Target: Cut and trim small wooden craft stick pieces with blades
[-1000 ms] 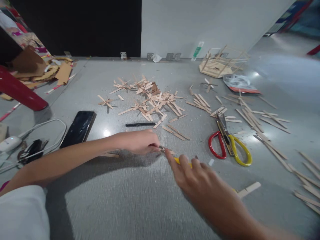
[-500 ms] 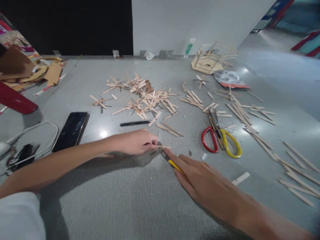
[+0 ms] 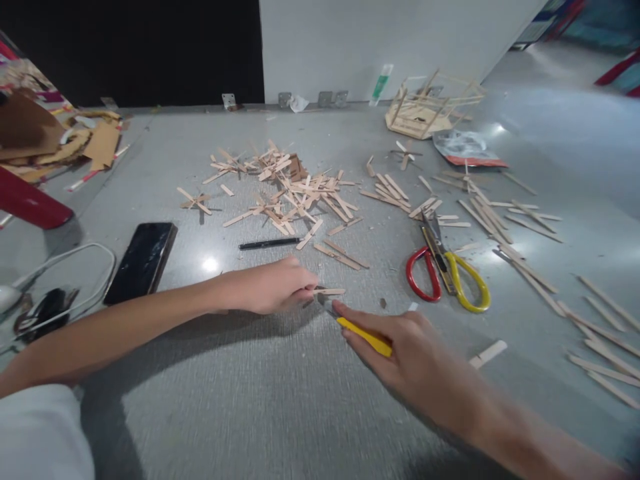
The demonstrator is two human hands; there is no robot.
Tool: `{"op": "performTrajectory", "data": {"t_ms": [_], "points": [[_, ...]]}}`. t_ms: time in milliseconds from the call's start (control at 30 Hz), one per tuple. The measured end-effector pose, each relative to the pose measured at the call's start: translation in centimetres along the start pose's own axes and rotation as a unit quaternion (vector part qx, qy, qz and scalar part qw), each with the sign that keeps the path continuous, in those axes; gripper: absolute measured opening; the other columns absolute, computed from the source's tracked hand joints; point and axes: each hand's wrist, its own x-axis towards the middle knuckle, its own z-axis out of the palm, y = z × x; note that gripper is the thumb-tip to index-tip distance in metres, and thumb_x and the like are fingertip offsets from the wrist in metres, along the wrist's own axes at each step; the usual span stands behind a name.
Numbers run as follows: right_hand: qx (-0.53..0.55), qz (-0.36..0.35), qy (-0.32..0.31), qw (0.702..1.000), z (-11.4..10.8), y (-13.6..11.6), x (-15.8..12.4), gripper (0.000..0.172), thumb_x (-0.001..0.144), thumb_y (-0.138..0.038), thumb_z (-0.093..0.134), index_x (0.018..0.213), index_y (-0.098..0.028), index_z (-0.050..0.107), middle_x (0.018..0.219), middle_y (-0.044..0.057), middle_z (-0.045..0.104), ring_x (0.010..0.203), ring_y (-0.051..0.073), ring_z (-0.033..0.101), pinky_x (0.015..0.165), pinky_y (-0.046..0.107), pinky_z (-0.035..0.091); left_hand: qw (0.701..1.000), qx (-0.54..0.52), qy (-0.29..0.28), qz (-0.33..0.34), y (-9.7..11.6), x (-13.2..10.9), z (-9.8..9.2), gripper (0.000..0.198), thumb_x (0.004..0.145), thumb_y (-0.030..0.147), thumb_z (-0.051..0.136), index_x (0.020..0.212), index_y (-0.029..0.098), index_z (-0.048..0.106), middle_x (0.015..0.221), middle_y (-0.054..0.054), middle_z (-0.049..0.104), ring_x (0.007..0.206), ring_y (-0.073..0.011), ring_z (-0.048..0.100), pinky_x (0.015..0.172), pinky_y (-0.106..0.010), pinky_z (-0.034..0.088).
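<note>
In the head view, my left hand (image 3: 280,285) is closed, pinching one end of a short wooden craft stick (image 3: 330,291) just above the grey table (image 3: 240,407). My right hand (image 3: 400,347) grips a yellow utility knife (image 3: 367,335), index finger stretched along it. The knife's blade (image 3: 325,304) points at the craft stick close to my left fingertips; whether it touches the wood I cannot tell. Beyond my hands lies a loose pile of cut craft sticks (image 3: 305,193), with a black pen (image 3: 269,244) in front of it.
Scissors with red and yellow handles (image 3: 447,267) lie to the right. More sticks (image 3: 530,277) are scattered along that side. A phone (image 3: 141,262) and white cable (image 3: 75,250) lie at left. At the back right stand a wooden stick frame (image 3: 420,123) and a plastic bag (image 3: 467,148).
My right hand has rolled, so more of the yellow knife handle shows. The craft stick has turned slightly, its flat face now more visible. The view has shifted a little.
</note>
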Motion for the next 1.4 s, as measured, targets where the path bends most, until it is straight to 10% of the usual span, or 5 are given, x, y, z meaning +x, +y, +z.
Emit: {"op": "performTrajectory", "data": {"t_ms": [233,433,733,1233,1400], "points": [[-0.04,0.011,0.0,0.999,0.5,-0.6,0.1,0.043,0.103,-0.033,0.041,0.137,-0.02,0.065,0.067,0.005,0.071,0.057,0.016,0.061,0.057,0.03,0.048,0.999,0.028,0.001,-0.018,0.2,-0.2,0.3,0.031,0.103,0.026,0.037,0.075,0.018,0.048,0.062,0.0,0.046,0.059,-0.0141,0.043,0.053,-0.025,0.027],[0.047,0.049,-0.162,0.984,-3.7,0.4,2.7,0.044,0.098,-0.046,0.051,0.127,-0.022,0.073,0.053,-0.003,0.058,0.046,0.011,0.045,0.045,0.024,0.033,0.999,0.03,-0.006,-0.011,0.3,-0.2,0.1,0.026,0.1,0.022,0.042,0.077,0.018,0.051,0.065,0.0,0.049,0.061,-0.014,0.045,0.056,-0.024,0.029],[-0.257,-0.061,0.055,0.963,2.9,0.2,-1.4,0.044,0.1,-0.018,0.042,0.137,-0.015,0.064,0.062,0.005,0.067,0.045,0.016,0.059,0.043,0.026,0.037,0.997,0.053,-0.006,-0.062,1.0,-0.3,0.6,0.029,0.103,0.027,0.04,0.079,0.017,0.053,0.065,0.002,0.042,0.045,-0.0092,0.036,0.047,-0.026,0.022],[-0.087,-0.017,0.009,0.996,1.1,-0.2,-0.2,0.045,0.103,-0.026,0.039,0.142,-0.015,0.06,0.07,0.006,0.072,0.061,0.017,0.065,0.06,0.029,0.049,0.999,0.037,0.024,-0.011,0.5,-0.3,0.6,0.034,0.103,0.028,0.035,0.073,0.018,0.046,0.061,0.002,0.043,0.052,-0.0116,0.037,0.053,-0.026,0.026],[0.125,0.093,-0.195,0.968,-4.0,0.2,1.9,0.048,0.099,-0.041,0.049,0.141,-0.022,0.062,0.056,-0.004,0.056,0.047,0.012,0.047,0.049,0.024,0.041,1.0,0.025,0.018,0.002,0.8,-0.2,0.3,0.026,0.098,0.022,0.043,0.077,0.017,0.057,0.063,0.001,0.05,0.058,-0.0134,0.045,0.056,-0.025,0.028]]}}
